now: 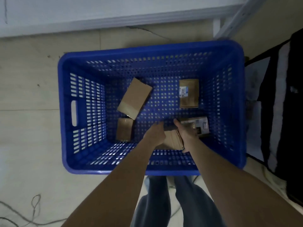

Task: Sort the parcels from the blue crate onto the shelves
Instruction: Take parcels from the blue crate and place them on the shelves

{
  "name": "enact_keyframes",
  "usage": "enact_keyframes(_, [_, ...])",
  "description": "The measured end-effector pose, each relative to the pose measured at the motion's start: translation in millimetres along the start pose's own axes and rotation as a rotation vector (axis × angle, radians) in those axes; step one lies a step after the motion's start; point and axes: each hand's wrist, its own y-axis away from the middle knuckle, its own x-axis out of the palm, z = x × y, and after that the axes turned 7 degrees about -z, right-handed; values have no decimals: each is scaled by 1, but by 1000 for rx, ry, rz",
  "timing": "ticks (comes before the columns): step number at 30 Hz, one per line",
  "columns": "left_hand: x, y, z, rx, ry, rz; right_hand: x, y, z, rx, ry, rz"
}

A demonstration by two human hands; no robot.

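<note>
Low inside the blue crate point(164, 66), left hand point(155, 134) and right hand point(186, 134) grip one cardboard parcel point(172, 140) between them; four other parcels point(134, 98) remain, so sorting is likely far from finished.

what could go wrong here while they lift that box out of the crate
1. The cardboard parcel sits between the left hand and the right hand. How firmly the left one holds it is unclear, so it might slip back into the blue crate.
2. The grey parcel lies right beside the right hand and may get dragged along.
3. Loose cables on the floor could catch a foot when the person turns away.
</note>
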Motion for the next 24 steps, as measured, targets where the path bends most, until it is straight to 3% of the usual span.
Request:
enact_keyframes(6, [7, -13, 17, -97, 60, 18, 12, -20, -11, 59, -106, 12])
enact_keyframes(11, [-39, 11, 22, -178, 73, -270, 10, 26, 15, -60, -249, 104])
enact_keyframes(17, [-134, 79, 15, -249, 282, -442, -19, 127, 62, -316, -316, 149])
enact_keyframes(24, [-257, 200, -5, -254, 418, -548, -78, 285, 98, -487, -320, 274])
